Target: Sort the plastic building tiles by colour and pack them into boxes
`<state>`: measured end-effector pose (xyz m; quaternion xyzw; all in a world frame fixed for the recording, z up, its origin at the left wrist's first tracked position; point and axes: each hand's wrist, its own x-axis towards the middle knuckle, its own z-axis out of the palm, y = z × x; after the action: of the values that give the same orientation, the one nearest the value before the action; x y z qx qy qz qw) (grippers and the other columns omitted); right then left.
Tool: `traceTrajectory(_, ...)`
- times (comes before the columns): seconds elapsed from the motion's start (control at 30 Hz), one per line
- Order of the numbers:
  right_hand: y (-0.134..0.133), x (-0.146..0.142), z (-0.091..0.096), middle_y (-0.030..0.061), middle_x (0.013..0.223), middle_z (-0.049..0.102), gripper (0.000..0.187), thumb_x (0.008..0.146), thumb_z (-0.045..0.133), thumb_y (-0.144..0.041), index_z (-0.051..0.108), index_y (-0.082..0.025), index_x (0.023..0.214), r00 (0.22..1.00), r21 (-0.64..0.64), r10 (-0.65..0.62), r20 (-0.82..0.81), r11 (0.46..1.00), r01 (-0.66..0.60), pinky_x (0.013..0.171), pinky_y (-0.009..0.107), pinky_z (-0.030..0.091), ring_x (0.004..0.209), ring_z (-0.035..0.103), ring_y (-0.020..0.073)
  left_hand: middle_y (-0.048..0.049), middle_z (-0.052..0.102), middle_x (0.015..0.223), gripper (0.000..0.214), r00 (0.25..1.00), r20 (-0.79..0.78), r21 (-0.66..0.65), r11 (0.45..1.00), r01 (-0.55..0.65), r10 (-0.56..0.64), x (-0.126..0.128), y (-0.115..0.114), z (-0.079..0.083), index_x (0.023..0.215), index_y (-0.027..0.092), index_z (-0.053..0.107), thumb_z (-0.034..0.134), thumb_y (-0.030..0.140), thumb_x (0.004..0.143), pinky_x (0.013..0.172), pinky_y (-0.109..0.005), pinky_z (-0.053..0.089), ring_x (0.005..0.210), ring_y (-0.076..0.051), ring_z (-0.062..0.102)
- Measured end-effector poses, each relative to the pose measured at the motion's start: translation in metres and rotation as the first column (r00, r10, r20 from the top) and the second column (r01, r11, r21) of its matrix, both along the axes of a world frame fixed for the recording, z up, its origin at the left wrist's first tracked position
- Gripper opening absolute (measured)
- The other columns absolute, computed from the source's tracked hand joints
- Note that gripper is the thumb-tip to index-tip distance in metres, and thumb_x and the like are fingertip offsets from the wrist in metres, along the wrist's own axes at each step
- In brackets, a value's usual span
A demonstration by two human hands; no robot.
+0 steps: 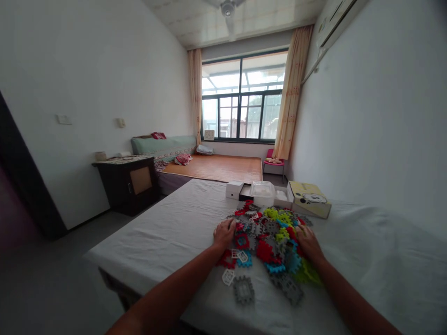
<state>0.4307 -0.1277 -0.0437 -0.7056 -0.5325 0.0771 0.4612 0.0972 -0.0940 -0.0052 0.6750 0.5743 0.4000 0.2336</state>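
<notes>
A heap of interlocking plastic building tiles [265,249] in red, grey, blue and lime green lies on the cloth-covered table [167,228]. My left hand [224,232] rests at the heap's left edge, fingers bent against the tiles and nothing visibly lifted. On the opposite side, my right hand [309,243] lies over the right edge with its fingers apart. Nearest me are a grey square frame tile [243,290], a small white window piece [228,277] and a long grey tile [289,287]. The tiles directly under my fingers are partly hidden.
Behind the heap stand a white box [234,189], a clear plastic container [262,191] and a yellow box [310,199]. Beyond the table are a bed [223,167], a dark cabinet [125,184] and a pink chair [272,160] under the window.
</notes>
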Motion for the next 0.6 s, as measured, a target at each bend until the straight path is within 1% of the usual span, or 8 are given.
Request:
traceTrajectory(0.13,0.011,-0.032,0.028,0.0150,0.127,0.054,0.061,0.082,0.029,-0.056,0.056,-0.015,0.119,0.995,0.027,-0.001,-0.097,1.000,0.004,0.105,0.045,0.034,0.125,0.044,0.0290,-0.0072,0.062,0.121,0.041,0.980,0.165,0.061,0.993,0.104,-0.113,0.037,0.016,0.013,0.116,0.017,0.061,0.033,0.034,0.092,0.103,-0.034,0.037,0.118,-0.019,0.052)
traceTrajectory(0.23,0.017,-0.054,0.063,0.0115,0.133,0.052,0.062,0.085,0.028,-0.058,0.049,-0.019,0.128,0.982,0.059,0.122,-0.143,0.992,-0.115,0.104,0.040,0.036,0.123,0.047,0.0242,-0.0059,0.058,0.128,0.045,0.942,0.207,0.126,0.962,0.242,-0.265,0.054,0.021,0.032,0.121,0.018,0.059,0.030,0.039,0.094,0.105,-0.032,0.036,0.121,-0.018,0.049)
traceTrajectory(0.3,0.012,-0.055,0.085,0.0100,0.133,0.052,0.062,0.086,0.029,-0.059,0.048,-0.020,0.129,0.965,0.075,0.211,-0.156,0.977,-0.201,0.104,0.039,0.036,0.123,0.048,0.0235,-0.0073,0.052,0.135,0.048,0.904,0.162,0.179,0.912,0.368,-0.396,0.051,0.017,0.044,0.125,0.018,0.057,0.031,0.044,0.094,0.109,-0.035,0.031,0.129,-0.020,0.041)
traceTrajectory(0.37,-0.006,-0.043,0.098,0.0095,0.130,0.056,0.062,0.083,0.038,-0.061,0.051,-0.021,0.127,0.956,0.045,0.273,-0.106,0.962,-0.270,0.102,0.040,0.038,0.119,0.051,0.0248,-0.0087,0.046,0.140,0.052,0.872,0.016,0.184,0.859,0.478,-0.488,0.030,0.006,0.052,0.128,0.019,0.055,0.033,0.050,0.092,0.112,-0.041,0.024,0.135,-0.023,0.032)
traceTrajectory(0.43,-0.040,-0.022,0.096,0.0100,0.129,0.056,0.066,0.075,0.052,-0.062,0.052,-0.021,0.127,0.948,-0.063,0.318,0.020,0.947,-0.316,0.102,0.042,0.037,0.118,0.052,0.0275,-0.0074,0.037,0.146,0.055,0.812,-0.167,0.137,0.802,0.581,-0.560,-0.004,-0.012,0.053,0.132,0.025,0.051,0.037,0.057,0.089,0.112,-0.045,0.022,0.137,-0.027,0.026)
traceTrajectory(0.47,-0.060,-0.010,0.089,0.0103,0.132,0.054,0.071,0.071,0.057,-0.062,0.051,-0.022,0.129,0.935,-0.144,0.338,0.104,0.936,-0.322,0.104,0.043,0.036,0.121,0.050,0.0290,-0.0051,0.032,0.149,0.056,0.741,-0.268,0.078,0.753,0.654,-0.616,-0.022,-0.024,0.051,0.134,0.031,0.047,0.040,0.060,0.087,0.111,-0.047,0.023,0.137,-0.029,0.025)
traceTrajectory(0.53,-0.102,0.008,0.067,0.0109,0.138,0.049,0.083,0.062,0.065,-0.061,0.047,-0.022,0.134,0.910,-0.303,0.347,0.226,0.913,-0.273,0.106,0.044,0.033,0.127,0.043,0.0315,-0.0029,0.022,0.153,0.070,0.625,-0.408,-0.044,0.698,0.715,-0.666,-0.056,-0.048,0.045,0.139,0.037,0.036,0.052,0.065,0.077,0.110,-0.051,0.024,0.138,-0.034,0.020)
traceTrajectory(0.6,-0.134,0.012,0.044,0.0103,0.141,0.044,0.093,0.058,0.069,-0.058,0.040,-0.023,0.139,0.892,-0.401,0.372,0.257,0.881,-0.252,0.107,0.043,0.032,0.129,0.040,0.0316,-0.0032,0.016,0.155,0.088,0.525,-0.498,-0.153,0.666,0.730,-0.690,-0.077,-0.071,0.038,0.142,0.041,0.028,0.062,0.069,0.066,0.108,-0.056,0.024,0.138,-0.039,0.017)
